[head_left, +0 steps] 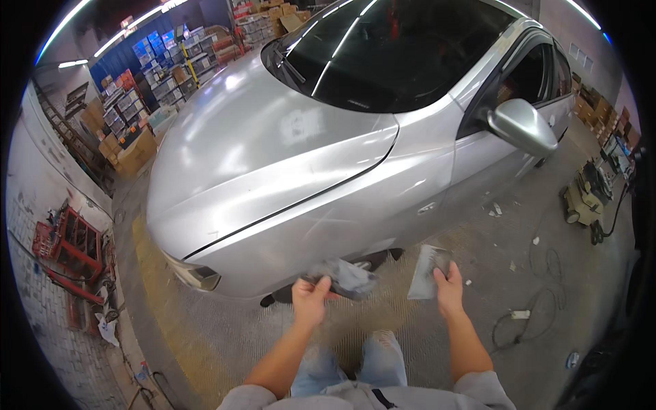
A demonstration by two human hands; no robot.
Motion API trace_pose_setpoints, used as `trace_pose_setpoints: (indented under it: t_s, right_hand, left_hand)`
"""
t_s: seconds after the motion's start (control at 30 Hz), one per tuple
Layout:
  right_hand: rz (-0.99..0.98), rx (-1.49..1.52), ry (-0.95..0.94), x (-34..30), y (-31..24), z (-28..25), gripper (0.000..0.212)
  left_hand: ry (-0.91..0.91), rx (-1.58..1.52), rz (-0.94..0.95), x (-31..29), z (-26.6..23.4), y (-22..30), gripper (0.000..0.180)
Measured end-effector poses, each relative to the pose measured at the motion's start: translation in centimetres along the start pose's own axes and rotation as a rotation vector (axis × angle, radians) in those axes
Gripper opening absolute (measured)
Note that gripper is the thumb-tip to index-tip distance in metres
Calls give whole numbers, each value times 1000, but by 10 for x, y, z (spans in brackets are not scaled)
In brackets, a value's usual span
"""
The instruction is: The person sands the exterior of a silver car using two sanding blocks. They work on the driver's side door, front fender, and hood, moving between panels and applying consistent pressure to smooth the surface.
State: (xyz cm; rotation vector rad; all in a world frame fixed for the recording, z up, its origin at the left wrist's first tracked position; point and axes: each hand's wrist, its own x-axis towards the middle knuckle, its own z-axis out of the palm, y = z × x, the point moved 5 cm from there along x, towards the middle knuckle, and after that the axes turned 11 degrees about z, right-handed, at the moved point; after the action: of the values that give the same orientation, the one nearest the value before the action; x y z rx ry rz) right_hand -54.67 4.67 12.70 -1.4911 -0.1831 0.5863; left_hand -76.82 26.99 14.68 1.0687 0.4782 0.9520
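My left hand [311, 302] is closed around the edge of a dark flat piece smeared with grey [352, 280]; motion blur hides its exact kind. That piece is held in front of the car's front fender [321, 232], above the wheel area. To its right, my right hand [448, 290] grips a flat grey spreader [425, 272] with a wide, pale, smeared blade, its thumb on the darker end. The two pieces are apart. The silver car [273, 150] stands just beyond both hands, with dull, hazy patches on its fender.
A side mirror [523, 127] juts out at the right. Hoses [536, 321] lie on the floor near a wheeled beige machine [586, 195]. At the left are a red metal rack [76, 239] and a cardboard box [138, 152]. Stacked cartons line the back.
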Motion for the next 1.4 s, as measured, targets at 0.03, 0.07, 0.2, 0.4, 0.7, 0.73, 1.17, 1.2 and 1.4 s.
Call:
trace_pose_setpoints:
  t_s: [0.03, 0.07, 0.2, 0.4, 0.7, 0.73, 1.17, 1.2, 1.4]
  right_hand:
    - [-32, -138, -5, -12, -30, 5, 23]
    - [-44, -183, 3, -19, -61, 14, 22]
    - [-405, -805, -87, -65, -190, 58, 22]
    - [-1046, -848, -407, -94, -296, 149, 40]
    - [-1135, -946, -822, -80, -284, 242, 43]
    - [-1141, -965, -857, -73, -281, 250, 42]
    - [-842, -1429, -472, 160, -278, 339, 22]
    - [-868, -1421, -489, 167, -276, 349, 22]
    - [-993, -1499, -681, 186, -244, 398, 25]
  left_hand:
    - [24, -29, 37, 0, 8, 25, 15]
    - [73, -31, 43, 2, 19, 49, 16]
    - [189, 14, 15, 3, 47, 137, 18]
    - [179, 75, 144, -2, 73, 212, 18]
    - [294, 148, 251, 32, 48, 222, 14]
    - [309, 146, 267, 41, 42, 220, 13]
    - [591, -204, -8, 125, -85, 152, 22]
    - [609, -229, -24, 115, -90, 146, 22]
    - [742, -194, -48, 72, -107, 138, 19]
